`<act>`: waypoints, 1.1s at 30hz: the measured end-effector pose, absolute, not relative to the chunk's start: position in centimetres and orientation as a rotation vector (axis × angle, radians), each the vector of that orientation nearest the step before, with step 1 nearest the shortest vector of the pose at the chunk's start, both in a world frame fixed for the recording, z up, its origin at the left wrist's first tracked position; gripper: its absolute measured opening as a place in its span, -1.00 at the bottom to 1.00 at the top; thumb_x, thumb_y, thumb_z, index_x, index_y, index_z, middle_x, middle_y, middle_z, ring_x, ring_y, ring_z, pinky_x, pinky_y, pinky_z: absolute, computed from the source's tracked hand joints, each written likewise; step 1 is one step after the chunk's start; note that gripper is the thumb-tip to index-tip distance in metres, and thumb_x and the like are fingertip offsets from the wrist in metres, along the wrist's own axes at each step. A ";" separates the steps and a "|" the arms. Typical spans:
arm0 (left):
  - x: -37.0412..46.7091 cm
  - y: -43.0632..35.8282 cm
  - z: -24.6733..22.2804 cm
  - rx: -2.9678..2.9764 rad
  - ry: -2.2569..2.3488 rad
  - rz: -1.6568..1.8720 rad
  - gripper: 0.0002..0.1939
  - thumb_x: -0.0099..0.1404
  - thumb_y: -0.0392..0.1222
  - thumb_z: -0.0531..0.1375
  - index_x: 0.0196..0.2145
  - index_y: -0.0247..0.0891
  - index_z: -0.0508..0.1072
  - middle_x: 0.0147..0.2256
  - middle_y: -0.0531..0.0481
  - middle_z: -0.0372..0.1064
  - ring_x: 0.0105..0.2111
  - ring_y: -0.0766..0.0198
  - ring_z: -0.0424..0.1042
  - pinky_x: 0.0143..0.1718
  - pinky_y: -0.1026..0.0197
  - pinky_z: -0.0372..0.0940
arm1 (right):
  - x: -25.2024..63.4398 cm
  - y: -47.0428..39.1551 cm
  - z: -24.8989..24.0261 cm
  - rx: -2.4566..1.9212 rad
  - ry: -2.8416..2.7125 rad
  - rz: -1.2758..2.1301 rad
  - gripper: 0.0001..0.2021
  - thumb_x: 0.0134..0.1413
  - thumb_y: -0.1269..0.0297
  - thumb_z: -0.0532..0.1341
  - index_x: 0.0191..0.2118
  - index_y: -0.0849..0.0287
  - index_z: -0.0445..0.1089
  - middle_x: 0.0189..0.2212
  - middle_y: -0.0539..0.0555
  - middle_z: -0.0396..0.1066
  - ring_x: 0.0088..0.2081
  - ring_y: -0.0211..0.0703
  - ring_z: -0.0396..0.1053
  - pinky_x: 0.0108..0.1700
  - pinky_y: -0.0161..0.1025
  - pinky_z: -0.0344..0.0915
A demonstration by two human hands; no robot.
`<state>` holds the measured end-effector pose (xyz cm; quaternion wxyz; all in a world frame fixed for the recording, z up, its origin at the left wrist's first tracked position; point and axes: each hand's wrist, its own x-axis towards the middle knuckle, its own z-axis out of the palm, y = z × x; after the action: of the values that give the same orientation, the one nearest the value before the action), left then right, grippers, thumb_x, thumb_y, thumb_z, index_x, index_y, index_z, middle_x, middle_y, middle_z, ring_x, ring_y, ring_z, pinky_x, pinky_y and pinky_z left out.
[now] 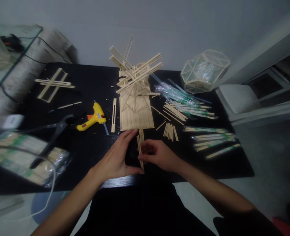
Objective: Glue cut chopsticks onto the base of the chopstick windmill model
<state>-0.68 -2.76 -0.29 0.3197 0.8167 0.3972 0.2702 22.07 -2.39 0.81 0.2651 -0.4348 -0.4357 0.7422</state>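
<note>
The left hand (pixel 117 160) is spread wide at the near edge of the black table (pixel 184 160), its thumb by the near end of a few slim wooden sticks (pixel 139 144) and its fingertips by their far end, a span that seems meant to keep the ends even; whether it presses on them I cannot tell. The right hand (pixel 163 155) is narrowed to a pinch on the sticks from the right, probably to steady them lengthwise. They lie just on the near side of a slatted panel (pixel 136 119), which bears a tangle of crossed sticks (pixel 135 78) at its far part. A yellow glue gun (pixel 97 114) lies left of the panel, likely there for easy reach. Short loose sticks (pixel 170 131) fan out to the right, with plastic-wrapped bundles (pixel 213 137) farther right, apparently kept aside as supply.
</note>
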 end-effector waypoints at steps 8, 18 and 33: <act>-0.8 -2.8 -0.3 2.206 0.963 0.624 0.38 0.04 0.17 0.55 0.53 0.00 -0.25 0.45 -0.40 -0.03 0.41 -0.36 0.14 0.33 -0.47 0.22 | 22.1 -2.2 0.6 -1.191 -1.122 2.014 -0.58 -0.16 0.13 0.60 -0.23 0.15 0.48 -0.35 -0.03 0.51 -0.28 -0.18 0.52 -0.23 -0.19 0.56; -0.7 -2.8 -0.4 2.142 0.966 0.632 0.31 0.10 0.00 0.53 0.53 0.00 -0.23 0.46 -0.35 -0.06 0.43 -0.29 0.11 0.36 -0.42 0.20 | 22.0 -2.2 0.4 -1.194 -1.110 2.008 -0.60 -0.13 0.17 0.59 -0.22 0.16 0.48 -0.34 -0.03 0.51 -0.27 -0.19 0.52 -0.21 -0.21 0.56; -0.6 -2.7 -0.6 2.022 0.916 0.664 0.28 0.10 -0.05 0.52 0.53 0.01 -0.19 0.47 -0.30 -0.06 0.40 -0.25 0.15 0.32 -0.32 0.29 | 21.8 -2.1 0.2 -1.134 -1.069 2.028 -0.54 -0.19 0.12 0.62 -0.23 0.18 0.47 -0.36 -0.04 0.51 -0.29 -0.20 0.52 -0.26 -0.24 0.56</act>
<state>-0.56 -2.71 -0.59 0.4006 0.7995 0.3623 0.2627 21.78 -2.07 0.17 0.2879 -0.4246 -0.4002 0.7594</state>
